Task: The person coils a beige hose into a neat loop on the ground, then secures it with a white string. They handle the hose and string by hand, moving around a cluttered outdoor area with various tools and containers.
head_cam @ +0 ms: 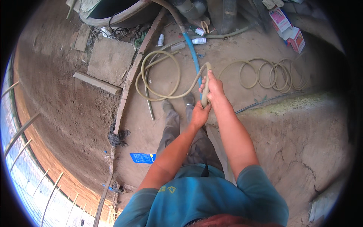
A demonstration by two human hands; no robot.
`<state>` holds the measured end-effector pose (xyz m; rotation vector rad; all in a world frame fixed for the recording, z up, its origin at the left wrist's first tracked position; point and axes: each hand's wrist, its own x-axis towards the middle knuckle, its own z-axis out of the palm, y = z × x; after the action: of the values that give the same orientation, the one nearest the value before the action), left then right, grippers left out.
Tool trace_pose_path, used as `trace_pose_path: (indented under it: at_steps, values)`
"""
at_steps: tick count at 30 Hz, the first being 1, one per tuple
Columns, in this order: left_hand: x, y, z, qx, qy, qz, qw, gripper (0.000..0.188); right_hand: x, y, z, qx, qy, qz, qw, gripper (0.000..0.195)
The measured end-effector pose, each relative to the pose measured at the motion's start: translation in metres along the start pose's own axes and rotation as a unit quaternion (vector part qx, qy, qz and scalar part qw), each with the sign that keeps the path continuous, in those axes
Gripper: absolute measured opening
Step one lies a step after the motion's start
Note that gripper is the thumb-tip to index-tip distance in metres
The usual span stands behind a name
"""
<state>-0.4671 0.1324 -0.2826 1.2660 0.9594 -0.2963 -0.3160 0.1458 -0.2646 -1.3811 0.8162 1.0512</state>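
Observation:
Both my hands grip a tan flexible hose (189,91) in front of my legs. My right hand (214,86) is wrapped around a bent section with the thumb pointing up along it. Just below, my left hand (200,114) holds the lower end of that section. From my hands the hose runs left into a large loose coil (179,74) on the floor near my shoes. On the right, thinner loops of similar hose (258,85) lie spread on the floor. A blue hose (193,54) passes behind my right hand.
White bottles (199,41) and a torn pink-and-white carton (297,38) lie toward the far side. A brick edging (126,88) separates the floor from soil on the left. A blue packet (141,158) lies by my left leg. A cracked earthen wall (295,147) stands right.

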Motion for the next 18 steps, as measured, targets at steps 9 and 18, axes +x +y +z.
trace_pose_path:
  at_steps: [9,18]
  values:
    - [0.007,0.104,-0.128,-0.146,-0.064,-0.074,0.984,0.019,-0.022,0.049,-0.048,-0.497,-0.259,-0.141,0.816,0.07]
    - [0.065,0.082,-0.275,-0.137,-0.006,-0.083,0.987,0.014,0.008,0.06,-0.152,-0.798,-0.168,-0.19,0.546,0.038]
